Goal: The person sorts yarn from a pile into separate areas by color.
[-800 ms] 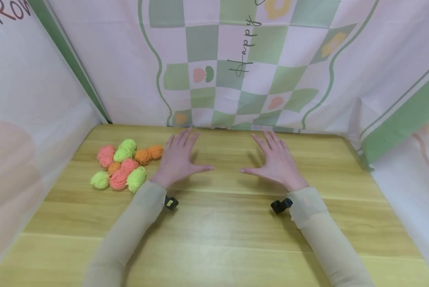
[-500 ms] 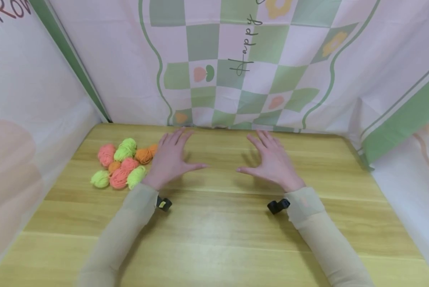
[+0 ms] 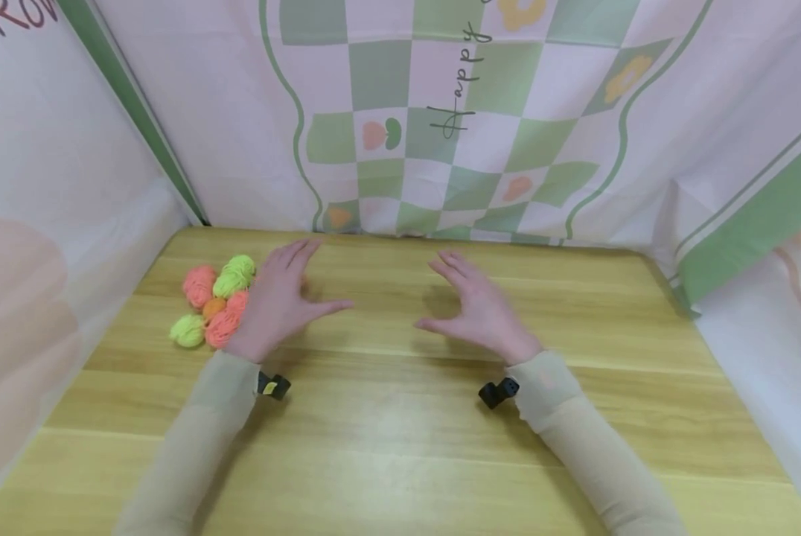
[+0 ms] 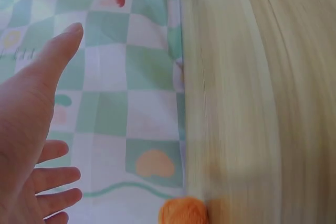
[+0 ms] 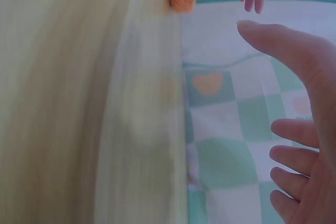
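We'd call this reaching: bare left hand (image 3: 273, 309) and right hand (image 3: 484, 309) spread wide, gripping nothing, left nearest coral, lime-green and orange wound-yarn balls (image 3: 214, 309); grasping likely needs lowering, curling.

I'm at a small, cloth-screened tabletop booth; whether it stands in a home or a studio I can't tell. A wood-grain table (image 3: 387, 454) fills the lower part of my head view. Along its far edge, at upper centre, hangs a green-and-white checked curtain (image 3: 379, 74) with flowers and handwriting-style lettering (image 3: 455, 89). More pale printed cloth closes me in, a left panel (image 3: 72, 179) and a right panel (image 3: 769, 372), each with a green band.
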`<action>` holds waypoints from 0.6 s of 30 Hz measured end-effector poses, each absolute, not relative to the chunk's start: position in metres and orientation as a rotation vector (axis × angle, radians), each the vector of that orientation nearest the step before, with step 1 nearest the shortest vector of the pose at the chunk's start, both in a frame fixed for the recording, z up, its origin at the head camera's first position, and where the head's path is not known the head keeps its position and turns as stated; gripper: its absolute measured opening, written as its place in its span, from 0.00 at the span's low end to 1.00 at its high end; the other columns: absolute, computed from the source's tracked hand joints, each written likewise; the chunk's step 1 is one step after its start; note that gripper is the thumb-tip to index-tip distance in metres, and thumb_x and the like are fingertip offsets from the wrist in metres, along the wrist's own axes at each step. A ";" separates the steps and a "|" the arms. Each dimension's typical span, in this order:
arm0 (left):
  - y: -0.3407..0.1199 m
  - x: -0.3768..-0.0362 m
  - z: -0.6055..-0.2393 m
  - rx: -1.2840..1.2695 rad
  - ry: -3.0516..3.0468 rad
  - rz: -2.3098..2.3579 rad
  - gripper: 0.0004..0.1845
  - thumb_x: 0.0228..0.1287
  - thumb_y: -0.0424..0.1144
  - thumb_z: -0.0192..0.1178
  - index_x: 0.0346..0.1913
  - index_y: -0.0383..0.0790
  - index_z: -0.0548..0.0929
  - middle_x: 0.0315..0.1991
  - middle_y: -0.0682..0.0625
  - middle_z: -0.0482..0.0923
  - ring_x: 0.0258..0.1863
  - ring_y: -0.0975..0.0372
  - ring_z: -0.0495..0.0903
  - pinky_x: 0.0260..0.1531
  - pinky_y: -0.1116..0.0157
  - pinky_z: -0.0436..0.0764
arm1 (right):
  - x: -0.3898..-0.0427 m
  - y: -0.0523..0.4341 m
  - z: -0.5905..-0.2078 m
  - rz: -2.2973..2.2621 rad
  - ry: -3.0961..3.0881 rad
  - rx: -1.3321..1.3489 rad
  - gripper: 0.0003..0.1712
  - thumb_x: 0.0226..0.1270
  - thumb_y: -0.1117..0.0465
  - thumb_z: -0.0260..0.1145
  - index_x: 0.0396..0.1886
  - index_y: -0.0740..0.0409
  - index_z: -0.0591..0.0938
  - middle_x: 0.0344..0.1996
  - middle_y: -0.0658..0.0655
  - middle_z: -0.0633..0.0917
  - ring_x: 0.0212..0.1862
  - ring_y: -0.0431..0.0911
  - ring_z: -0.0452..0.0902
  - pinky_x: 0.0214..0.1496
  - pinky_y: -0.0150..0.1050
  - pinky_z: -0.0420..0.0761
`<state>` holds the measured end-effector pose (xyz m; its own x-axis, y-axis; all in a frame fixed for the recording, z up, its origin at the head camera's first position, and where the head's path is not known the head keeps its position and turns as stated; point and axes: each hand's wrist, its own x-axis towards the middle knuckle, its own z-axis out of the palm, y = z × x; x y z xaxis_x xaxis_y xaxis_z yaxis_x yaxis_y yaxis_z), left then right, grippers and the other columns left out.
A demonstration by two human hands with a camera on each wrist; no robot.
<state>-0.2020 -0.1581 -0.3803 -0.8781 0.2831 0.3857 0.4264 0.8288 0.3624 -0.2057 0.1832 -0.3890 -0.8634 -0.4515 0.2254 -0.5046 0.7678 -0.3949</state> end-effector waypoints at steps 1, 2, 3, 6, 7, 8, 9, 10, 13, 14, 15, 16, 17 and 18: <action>-0.161 -0.201 -0.380 -0.525 -2.694 -0.650 0.62 0.47 0.77 0.67 0.77 0.38 0.64 0.74 0.39 0.64 0.74 0.45 0.60 0.72 0.45 0.58 | -0.205 0.180 -0.389 0.689 -2.842 0.784 0.63 0.51 0.25 0.73 0.79 0.54 0.64 0.79 0.56 0.58 0.79 0.52 0.49 0.76 0.58 0.57; -0.164 -0.200 -0.380 -0.515 -2.692 -0.666 0.61 0.47 0.76 0.68 0.76 0.38 0.65 0.74 0.39 0.64 0.73 0.45 0.60 0.72 0.45 0.58 | -0.204 0.176 -0.389 0.692 -2.841 0.798 0.63 0.51 0.25 0.73 0.79 0.54 0.64 0.79 0.55 0.58 0.79 0.51 0.49 0.76 0.57 0.58; -0.168 -0.198 -0.381 -0.504 -2.692 -0.667 0.61 0.47 0.76 0.69 0.76 0.37 0.65 0.74 0.39 0.65 0.73 0.45 0.60 0.72 0.45 0.58 | -0.204 0.173 -0.390 0.694 -2.838 0.816 0.63 0.51 0.25 0.73 0.79 0.55 0.64 0.79 0.55 0.59 0.79 0.51 0.49 0.76 0.57 0.58; -0.177 -0.194 -0.381 -0.476 -2.690 -0.685 0.60 0.48 0.73 0.71 0.76 0.36 0.66 0.73 0.39 0.65 0.73 0.44 0.61 0.72 0.43 0.59 | -0.201 0.163 -0.390 0.700 -2.835 0.858 0.62 0.51 0.26 0.73 0.78 0.54 0.65 0.79 0.55 0.59 0.78 0.51 0.50 0.75 0.57 0.59; -0.180 -0.193 -0.382 -0.465 -2.696 -0.693 0.60 0.48 0.73 0.71 0.76 0.36 0.65 0.74 0.39 0.65 0.73 0.43 0.60 0.71 0.43 0.59 | -0.200 0.159 -0.391 0.706 -2.835 0.870 0.62 0.51 0.26 0.73 0.78 0.53 0.65 0.79 0.54 0.59 0.78 0.51 0.50 0.75 0.57 0.60; -0.182 -0.191 -0.382 -0.459 -2.699 -0.702 0.60 0.49 0.73 0.71 0.76 0.36 0.65 0.74 0.38 0.64 0.73 0.43 0.60 0.72 0.42 0.58 | -0.199 0.156 -0.391 0.710 -2.834 0.880 0.61 0.51 0.26 0.73 0.78 0.53 0.66 0.79 0.54 0.60 0.78 0.51 0.51 0.75 0.58 0.60; -0.185 -0.190 -0.382 -0.452 -2.702 -0.708 0.59 0.49 0.72 0.71 0.76 0.36 0.65 0.74 0.38 0.64 0.73 0.43 0.60 0.71 0.42 0.58 | -0.198 0.152 -0.392 0.711 -2.833 0.889 0.61 0.51 0.26 0.73 0.78 0.52 0.66 0.79 0.54 0.60 0.78 0.50 0.51 0.74 0.58 0.61; -0.188 -0.189 -0.383 -0.442 -2.703 -0.721 0.59 0.49 0.73 0.70 0.76 0.37 0.65 0.74 0.39 0.64 0.73 0.43 0.60 0.72 0.42 0.58 | -0.197 0.148 -0.392 0.711 -2.833 0.897 0.61 0.51 0.26 0.73 0.78 0.52 0.66 0.79 0.53 0.60 0.78 0.50 0.51 0.74 0.57 0.62; -0.198 -0.184 -0.386 -0.411 -2.704 -0.727 0.59 0.49 0.73 0.70 0.76 0.38 0.65 0.74 0.40 0.65 0.73 0.43 0.60 0.71 0.42 0.58 | -0.196 0.137 -0.395 0.722 -2.825 0.930 0.60 0.51 0.26 0.73 0.78 0.51 0.66 0.78 0.52 0.61 0.78 0.49 0.51 0.73 0.57 0.63; -0.201 -0.182 -0.386 -0.398 -2.698 -0.736 0.59 0.49 0.73 0.71 0.76 0.38 0.66 0.74 0.41 0.65 0.73 0.43 0.60 0.71 0.42 0.58 | -0.195 0.133 -0.396 0.733 -2.819 0.944 0.60 0.51 0.26 0.73 0.78 0.52 0.67 0.78 0.53 0.61 0.78 0.49 0.51 0.74 0.56 0.63; -0.204 -0.181 -0.387 -0.386 -2.699 -0.737 0.58 0.49 0.73 0.71 0.76 0.38 0.66 0.74 0.41 0.66 0.73 0.43 0.61 0.71 0.42 0.58 | -0.195 0.130 -0.397 0.742 -2.815 0.958 0.60 0.51 0.26 0.73 0.77 0.52 0.67 0.78 0.53 0.61 0.78 0.49 0.51 0.74 0.55 0.63; -0.208 -0.179 -0.388 -0.372 -2.700 -0.735 0.58 0.49 0.72 0.71 0.76 0.38 0.66 0.74 0.41 0.66 0.73 0.43 0.61 0.71 0.42 0.59 | -0.194 0.126 -0.398 0.746 -2.810 0.969 0.60 0.51 0.26 0.73 0.77 0.52 0.67 0.78 0.53 0.61 0.78 0.49 0.51 0.74 0.54 0.63; -0.211 -0.178 -0.389 -0.360 -2.702 -0.738 0.58 0.49 0.72 0.71 0.76 0.38 0.66 0.73 0.41 0.66 0.73 0.43 0.61 0.71 0.42 0.58 | -0.194 0.123 -0.399 0.758 -2.802 0.982 0.60 0.51 0.26 0.74 0.77 0.53 0.67 0.78 0.53 0.62 0.78 0.49 0.52 0.74 0.54 0.63; -0.215 -0.176 -0.389 -0.348 -2.706 -0.755 0.58 0.49 0.71 0.72 0.76 0.38 0.66 0.74 0.40 0.65 0.73 0.43 0.60 0.71 0.41 0.58 | -0.193 0.119 -0.400 0.764 -2.796 0.994 0.60 0.50 0.26 0.74 0.77 0.53 0.67 0.78 0.54 0.62 0.78 0.48 0.52 0.74 0.54 0.63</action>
